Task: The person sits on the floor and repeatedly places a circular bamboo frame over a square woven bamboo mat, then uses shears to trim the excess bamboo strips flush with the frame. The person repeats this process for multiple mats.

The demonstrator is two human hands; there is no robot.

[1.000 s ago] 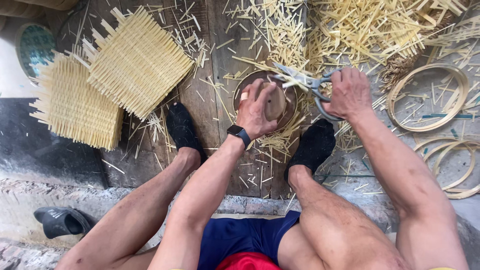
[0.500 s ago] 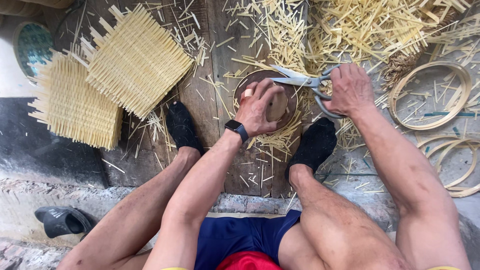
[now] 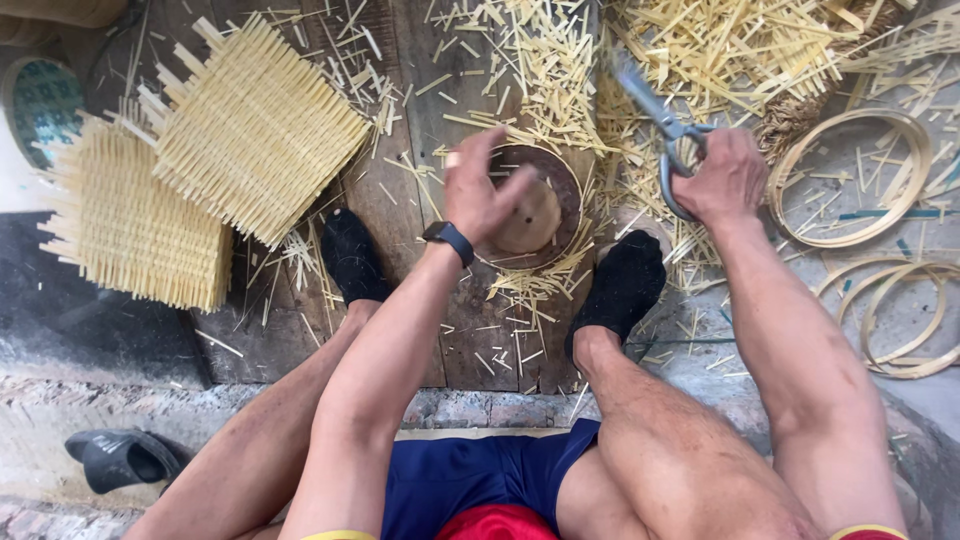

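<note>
A round brown mould with a pale bamboo rim (image 3: 540,210) lies on the dark wooden board between my feet. My left hand (image 3: 478,192), a black watch on its wrist, hovers over the mould's left edge with its fingers spread and nothing in it. My right hand (image 3: 722,178) grips the handles of grey metal shears (image 3: 650,110), whose blades point up and to the left, lifted clear of the mould. Cut bamboo slivers lie all around.
Two square woven bamboo mats (image 3: 255,125) (image 3: 135,215) lie at the left. Bamboo hoops (image 3: 850,180) (image 3: 900,320) sit at the right, below a heap of bamboo strips (image 3: 730,45). My feet in black socks (image 3: 350,255) (image 3: 620,285) flank the mould. A black sandal (image 3: 120,458) lies at lower left.
My left hand has lifted off the mould and opened. My right hand has swung the shears away from the mould, up and to the right.
</note>
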